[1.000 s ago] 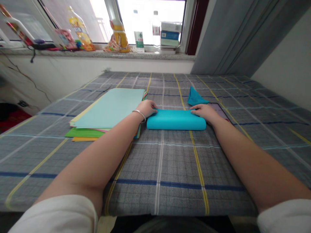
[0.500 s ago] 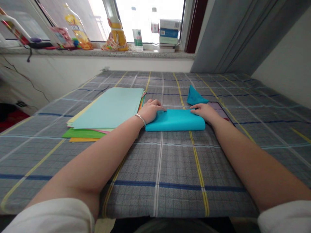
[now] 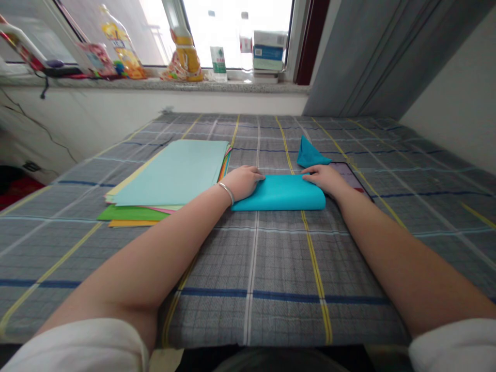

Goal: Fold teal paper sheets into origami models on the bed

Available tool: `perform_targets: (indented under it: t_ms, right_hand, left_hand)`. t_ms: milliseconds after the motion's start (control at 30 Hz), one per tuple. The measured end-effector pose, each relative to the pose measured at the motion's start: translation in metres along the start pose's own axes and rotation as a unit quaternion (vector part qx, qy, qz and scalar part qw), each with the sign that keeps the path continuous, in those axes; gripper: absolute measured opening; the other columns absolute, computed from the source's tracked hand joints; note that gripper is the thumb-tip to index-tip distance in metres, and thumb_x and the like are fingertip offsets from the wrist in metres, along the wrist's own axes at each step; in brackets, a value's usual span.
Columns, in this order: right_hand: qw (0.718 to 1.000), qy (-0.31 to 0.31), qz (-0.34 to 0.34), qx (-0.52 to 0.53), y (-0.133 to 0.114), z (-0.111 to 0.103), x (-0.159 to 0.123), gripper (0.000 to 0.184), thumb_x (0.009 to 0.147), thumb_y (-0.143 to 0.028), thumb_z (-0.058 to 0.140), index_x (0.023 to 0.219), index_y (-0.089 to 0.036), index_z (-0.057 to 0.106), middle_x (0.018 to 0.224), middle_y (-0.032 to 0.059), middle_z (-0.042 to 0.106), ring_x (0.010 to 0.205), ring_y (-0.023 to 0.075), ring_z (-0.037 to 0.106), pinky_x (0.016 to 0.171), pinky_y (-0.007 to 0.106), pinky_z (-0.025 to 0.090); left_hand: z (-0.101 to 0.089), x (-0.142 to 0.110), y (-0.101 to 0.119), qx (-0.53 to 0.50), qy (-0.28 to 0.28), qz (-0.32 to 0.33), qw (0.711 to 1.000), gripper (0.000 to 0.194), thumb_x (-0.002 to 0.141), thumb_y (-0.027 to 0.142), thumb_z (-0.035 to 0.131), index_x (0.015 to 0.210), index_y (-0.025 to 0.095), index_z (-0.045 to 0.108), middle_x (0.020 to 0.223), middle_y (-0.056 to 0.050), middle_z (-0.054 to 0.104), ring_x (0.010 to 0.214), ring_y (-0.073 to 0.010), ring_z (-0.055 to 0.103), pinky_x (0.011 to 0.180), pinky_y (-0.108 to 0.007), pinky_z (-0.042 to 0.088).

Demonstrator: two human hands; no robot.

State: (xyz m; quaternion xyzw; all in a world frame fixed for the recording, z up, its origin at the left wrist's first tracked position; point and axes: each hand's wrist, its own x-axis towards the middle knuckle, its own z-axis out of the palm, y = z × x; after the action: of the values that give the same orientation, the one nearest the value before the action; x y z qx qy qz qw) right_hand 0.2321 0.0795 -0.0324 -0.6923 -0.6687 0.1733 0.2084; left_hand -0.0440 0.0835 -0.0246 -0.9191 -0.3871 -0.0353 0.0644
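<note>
Head view: can see, up on windowsill (image 3: pixel 232 88), tall drink bottle (image 3: pixel 122 49) w/ orange-yellow lower part; can't tell if liquid or label. Going rightward, see yellow bottle (image 3: pixel 188 56) w/ netting at base, green-label bottle (image 3: pixel 218 63), clear bottle (image 3: pixel 245 46), then stacked boxes (image 3: pixel 268 56); can't make out contents, bg too bright + blurry.

On checked cloth (image 3: pixel 279 268), see paper stack (image 3: pixel 170 173) at left, pale blue-green on top, w/ green, pink + orange edges poking out on near side. Comes close to bracelet (image 3: pixel 227 192) on L wrist; loses near right corner behind L forearm (image 3: pixel 127 268). See also small blue folded shape (image 3: pixel 311 153) just past R hand (image 3: pixel 328 180), & phone (image 3: pixel 351 175) right beside, partly hidden by same hand.

Has blue paper (image 3: pixel 284 195) under both hands, mid-cloth, folded over: curves up puffy on near side at R end, lies flatter at L end. Presses L end w/ L hand (image 3: pixel 245 182), palm down, fingers together + part bent, tips nr far edge; can't tell whether gripping. Touches far edge nr R end w/ R hand, palm down, fingers loosely extended, thumb hidden; can't tell whether pinching.
</note>
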Motion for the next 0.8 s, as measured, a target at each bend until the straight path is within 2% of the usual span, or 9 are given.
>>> perform_targets:
  t_ms: [133,300,400,600,700,800]
  right_hand:
    - [1.0,0.006,0.002,0.001,-0.001,0.0,-0.002,0.029,0.081,-0.027,0.066,0.107,-0.018,0.075,0.096,0.0076,0.076,0.085,0.0212,0.068,0.074,0.029,0.048]
    - [1.0,0.007,0.005,0.008,-0.001,0.001,-0.002,0.029,0.081,-0.028,0.066,0.107,-0.018,0.075,0.09,0.007,0.075,0.077,0.0193,0.066,0.069,0.028,0.048]
    - [1.0,0.004,0.003,0.02,0.0,0.002,-0.003,0.029,0.082,-0.027,0.066,0.108,-0.018,0.075,0.089,0.0066,0.075,0.072,0.0176,0.065,0.065,0.027,0.047]
    - [0.999,0.01,0.001,0.031,0.0,0.003,-0.005,0.026,0.082,-0.026,0.066,0.106,-0.018,0.075,0.087,0.0061,0.075,0.071,0.0168,0.065,0.064,0.025,0.048]
    - [0.999,0.014,0.004,0.039,-0.002,0.003,-0.005,0.025,0.082,-0.024,0.067,0.105,-0.018,0.075,0.087,0.0063,0.075,0.072,0.0168,0.065,0.066,0.025,0.049]
    - [0.999,0.014,0.005,0.036,-0.003,0.002,-0.006,0.025,0.082,-0.024,0.067,0.105,-0.018,0.075,0.084,0.0058,0.074,0.069,0.0162,0.064,0.063,0.025,0.048]
  left_hand:
    - [-0.004,-0.003,0.014,-0.001,-0.006,-0.021,1.0,0.043,0.1,0.034,0.036,0.122,0.013,0.066,0.126,-0.012,0.064,0.115,-0.0235,0.06,0.104,-0.038,0.04]
    - [-0.001,-0.004,0.025,-0.001,-0.019,-0.012,1.0,0.047,0.101,0.033,0.029,0.123,0.009,0.063,0.141,-0.018,0.053,0.131,-0.0272,0.048,0.108,-0.043,0.034]
    - [0.002,-0.005,0.031,-0.031,-0.023,-0.046,0.998,0.052,0.1,0.039,0.03,0.132,0.007,0.056,0.144,-0.021,0.049,0.131,-0.0293,0.046,0.109,-0.046,0.032]
    - [0.004,-0.01,0.049,-0.054,-0.038,-0.144,0.987,0.066,0.097,0.057,0.031,0.147,0.014,0.041,0.155,-0.016,0.036,0.134,-0.0403,0.038,0.109,-0.059,0.027]
    - [0.005,-0.012,0.056,-0.024,-0.029,-0.153,0.988,0.074,0.095,0.06,0.03,0.149,0.009,0.036,0.157,-0.018,0.031,0.135,-0.0429,0.036,0.112,-0.064,0.021]
    - [0.005,-0.014,0.059,0.008,-0.019,-0.14,0.99,0.073,0.096,0.058,0.029,0.149,0.008,0.035,0.155,-0.019,0.034,0.134,-0.0415,0.039,0.115,-0.062,0.015]
